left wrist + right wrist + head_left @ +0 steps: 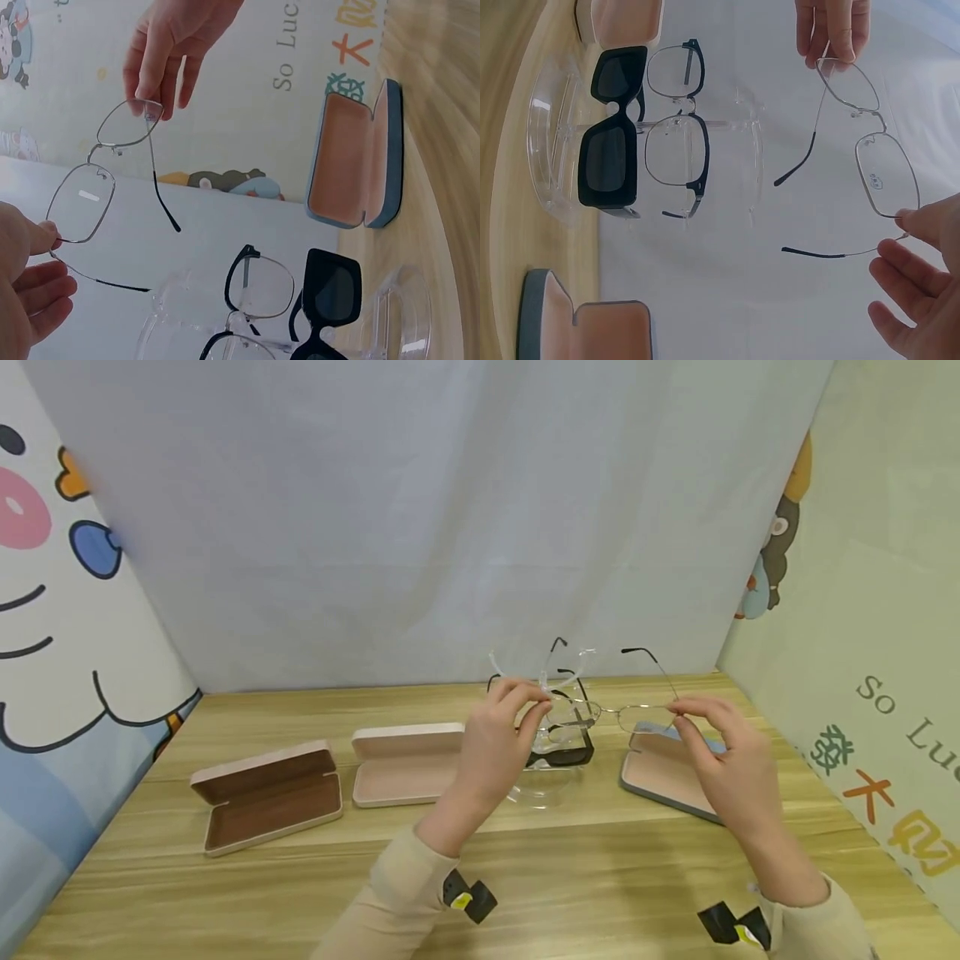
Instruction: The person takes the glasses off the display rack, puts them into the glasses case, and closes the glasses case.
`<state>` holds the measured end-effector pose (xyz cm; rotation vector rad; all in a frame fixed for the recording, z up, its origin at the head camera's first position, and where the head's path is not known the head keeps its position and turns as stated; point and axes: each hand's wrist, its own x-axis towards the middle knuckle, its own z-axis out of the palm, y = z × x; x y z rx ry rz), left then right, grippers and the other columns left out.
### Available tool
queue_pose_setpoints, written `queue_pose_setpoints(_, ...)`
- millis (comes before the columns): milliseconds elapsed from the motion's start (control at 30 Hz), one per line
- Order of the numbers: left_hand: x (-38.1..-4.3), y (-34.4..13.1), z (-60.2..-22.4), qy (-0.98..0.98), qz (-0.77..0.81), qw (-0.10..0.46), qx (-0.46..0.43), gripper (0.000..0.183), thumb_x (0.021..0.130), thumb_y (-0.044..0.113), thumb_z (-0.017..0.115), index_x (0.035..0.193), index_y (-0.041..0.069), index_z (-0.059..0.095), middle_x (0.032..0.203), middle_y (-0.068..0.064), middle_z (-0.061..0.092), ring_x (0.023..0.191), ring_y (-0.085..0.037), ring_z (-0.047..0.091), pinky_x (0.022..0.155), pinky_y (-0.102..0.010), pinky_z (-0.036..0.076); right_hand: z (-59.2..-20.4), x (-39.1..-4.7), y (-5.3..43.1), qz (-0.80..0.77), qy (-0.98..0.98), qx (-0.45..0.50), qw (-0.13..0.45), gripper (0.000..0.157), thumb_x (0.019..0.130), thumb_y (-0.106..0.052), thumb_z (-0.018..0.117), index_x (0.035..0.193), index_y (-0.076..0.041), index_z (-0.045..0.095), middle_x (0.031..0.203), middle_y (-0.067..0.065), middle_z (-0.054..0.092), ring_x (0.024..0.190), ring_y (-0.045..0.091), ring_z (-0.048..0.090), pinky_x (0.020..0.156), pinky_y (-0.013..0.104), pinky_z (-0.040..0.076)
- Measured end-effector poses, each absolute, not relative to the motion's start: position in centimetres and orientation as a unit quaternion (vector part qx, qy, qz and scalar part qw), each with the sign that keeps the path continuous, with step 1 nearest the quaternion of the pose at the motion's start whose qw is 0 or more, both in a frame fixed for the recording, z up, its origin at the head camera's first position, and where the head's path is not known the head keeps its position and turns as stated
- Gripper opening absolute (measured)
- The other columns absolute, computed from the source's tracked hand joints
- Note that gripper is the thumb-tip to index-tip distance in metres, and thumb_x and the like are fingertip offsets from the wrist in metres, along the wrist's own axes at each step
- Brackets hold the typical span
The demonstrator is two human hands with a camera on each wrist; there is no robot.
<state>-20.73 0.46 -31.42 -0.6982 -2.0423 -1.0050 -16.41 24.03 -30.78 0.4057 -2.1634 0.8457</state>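
Observation:
Both hands hold a pair of thin metal-rimmed glasses (609, 711) in the air, temples unfolded and pointing away. My left hand (493, 739) pinches it at the left hinge, and my right hand (735, 760) pinches it at the right hinge. Below and behind stands a clear display stand (551, 150), partly hidden by the left hand in the head view. Black sunglasses (609, 161) sit low on the stand. Above them rest glasses with black upper rims (704, 150). The stand's top tier holds no glasses in the right wrist view.
Three glasses cases lie open on the wooden table (247, 902): a brown-lined case (277, 810) at left, a pale pink-lined case (408, 777) beside it, and a blue-grey case (667, 768) at right, partly behind the right hand. A pale cloth (375, 527) hangs behind.

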Motion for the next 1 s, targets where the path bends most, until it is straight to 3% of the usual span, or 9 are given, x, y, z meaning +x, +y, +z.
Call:
queue_pose_setpoints(167,-20.3,2.2,-32.0,-0.792,-0.398,0.371,-0.278,0.007,0.084,0.013,0.064,0.089,0.009,0.067,0.093,-0.001,0.065,0.089,-0.014,0.062,0.074,-0.021,0.05,-31.2,-15.5,25.2,0.335,-0.85,0.135,0.383,0.016,0.085,-0.001,0.06,0.099,-0.004,0.067,0.102,0.003,0.061,0.102,-0.015,0.046,0.062,0.001,0.042)
queue_pose_setpoints(433,-19.7,4.3,-33.1,-0.799,-0.419,0.315,-0.296,0.006,0.085,0.011,0.061,0.088,0.009,0.066,0.089,0.0,0.065,0.08,-0.011,0.061,0.066,-0.015,0.048,-32.3,-15.1,26.9,0.325,-0.843,0.137,0.406,0.016,0.082,0.003,0.061,0.096,-0.001,0.066,0.095,0.01,0.062,0.098,-0.015,0.047,0.072,0.0,0.038)
queue_pose_setpoints(633,-19.8,5.5,-33.8,-0.791,-0.434,0.296,-0.312,0.007,0.086,0.009,0.06,0.089,0.007,0.066,0.088,-0.002,0.064,0.074,-0.01,0.059,0.06,-0.011,0.044,-33.2,-14.8,28.0,0.302,-0.851,0.119,0.413,0.016,0.078,0.003,0.066,0.094,-0.003,0.067,0.094,0.002,0.062,0.084,-0.015,0.046,0.054,0.008,0.034)
queue_pose_setpoints(733,-19.9,5.9,-34.3,-0.791,-0.432,0.295,-0.318,0.006,0.086,0.009,0.06,0.087,0.008,0.066,0.085,-0.001,0.065,0.071,-0.009,0.058,0.061,-0.011,0.044,-33.6,-14.7,28.4,0.299,-0.854,0.113,0.411,0.017,0.077,0.004,0.067,0.092,-0.003,0.067,0.092,0.009,0.063,0.083,-0.017,0.045,0.062,0.003,0.037)
queue_pose_setpoints(867,-20.2,6.4,-34.7,-0.793,-0.426,0.289,-0.325,0.005,0.085,0.01,0.061,0.086,0.009,0.066,0.085,0.0,0.066,0.074,-0.009,0.06,0.067,-0.013,0.046,-34.1,-14.5,28.8,0.299,-0.856,0.115,0.407,0.015,0.076,0.006,0.067,0.09,-0.002,0.066,0.089,0.012,0.064,0.09,-0.019,0.045,0.078,0.002,0.033)
queue_pose_setpoints(1000,-20.2,7.1,-35.3,-0.798,-0.437,0.268,-0.316,0.006,0.085,0.012,0.061,0.087,0.009,0.066,0.084,0.0,0.065,0.071,-0.007,0.057,0.066,-0.013,0.044,-34.4,-14.3,29.3,0.314,-0.856,0.112,0.396,0.017,0.077,0.008,0.065,0.09,-0.001,0.066,0.089,0.001,0.065,0.09,-0.018,0.046,0.078,0.002,0.034)
